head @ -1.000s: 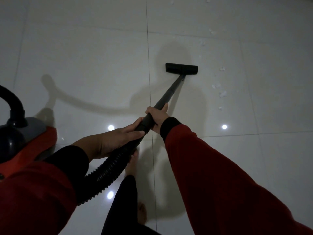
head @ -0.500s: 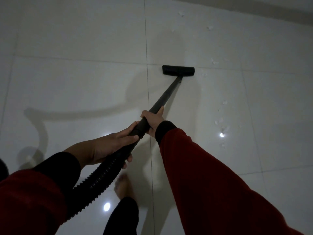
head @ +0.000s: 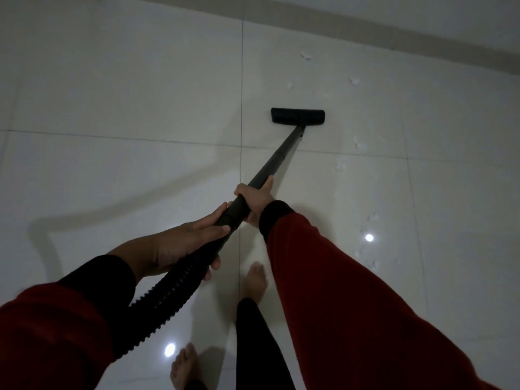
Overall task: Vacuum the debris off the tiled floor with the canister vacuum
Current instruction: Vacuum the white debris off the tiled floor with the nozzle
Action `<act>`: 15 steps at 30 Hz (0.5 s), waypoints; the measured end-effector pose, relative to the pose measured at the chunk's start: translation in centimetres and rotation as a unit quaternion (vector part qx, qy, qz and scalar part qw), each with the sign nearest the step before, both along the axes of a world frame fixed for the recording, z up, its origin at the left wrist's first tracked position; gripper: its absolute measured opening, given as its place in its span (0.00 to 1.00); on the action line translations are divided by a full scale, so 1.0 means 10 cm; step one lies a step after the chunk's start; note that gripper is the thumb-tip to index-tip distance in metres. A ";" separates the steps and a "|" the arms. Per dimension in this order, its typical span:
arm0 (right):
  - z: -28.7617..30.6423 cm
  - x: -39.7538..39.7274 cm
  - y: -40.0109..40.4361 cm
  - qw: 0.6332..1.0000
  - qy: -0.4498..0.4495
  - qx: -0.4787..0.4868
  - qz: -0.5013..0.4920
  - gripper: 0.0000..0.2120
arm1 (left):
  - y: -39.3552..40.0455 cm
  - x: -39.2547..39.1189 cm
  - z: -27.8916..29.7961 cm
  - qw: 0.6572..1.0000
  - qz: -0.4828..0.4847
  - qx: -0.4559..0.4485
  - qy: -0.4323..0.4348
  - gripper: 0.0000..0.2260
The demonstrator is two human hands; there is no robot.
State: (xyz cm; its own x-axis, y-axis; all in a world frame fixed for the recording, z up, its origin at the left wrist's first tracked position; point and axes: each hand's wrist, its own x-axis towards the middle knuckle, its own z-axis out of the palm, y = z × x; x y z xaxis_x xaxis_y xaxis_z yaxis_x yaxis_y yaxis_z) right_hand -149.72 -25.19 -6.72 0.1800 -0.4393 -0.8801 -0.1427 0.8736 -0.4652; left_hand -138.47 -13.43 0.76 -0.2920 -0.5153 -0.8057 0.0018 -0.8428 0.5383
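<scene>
Two-hand grip: wand [head: 277,159] axis up-right, nozzle [head: 297,116] crosswise.

Glossy pale tiled floor [head: 118,88] fills the dim room, crossed by thin dark grout lines [head: 242,80]. Two ceiling-light reflections [head: 369,237] glint near and right. A baseboard [head: 394,38] runs along the far wall [head: 422,9]

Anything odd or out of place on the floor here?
Only the debris: small white scraps scattered on the tiles right of the floor nozzle, running from near the wall toward the right arm. Nothing spilled or damaged otherwise.
</scene>
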 end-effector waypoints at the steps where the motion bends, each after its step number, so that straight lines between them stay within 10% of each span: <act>1: 0.00 0.02 -0.14 1.000 -0.005 0.000 0.003 0.47 | -0.09 0.00 -0.09 1.000 0.000 -0.012 -0.011 0.28; 15: -0.06 0.36 -1.77 1.000 -0.019 -0.001 0.023 0.50 | -1.74 0.29 -0.07 0.999 0.045 0.008 -0.019 0.28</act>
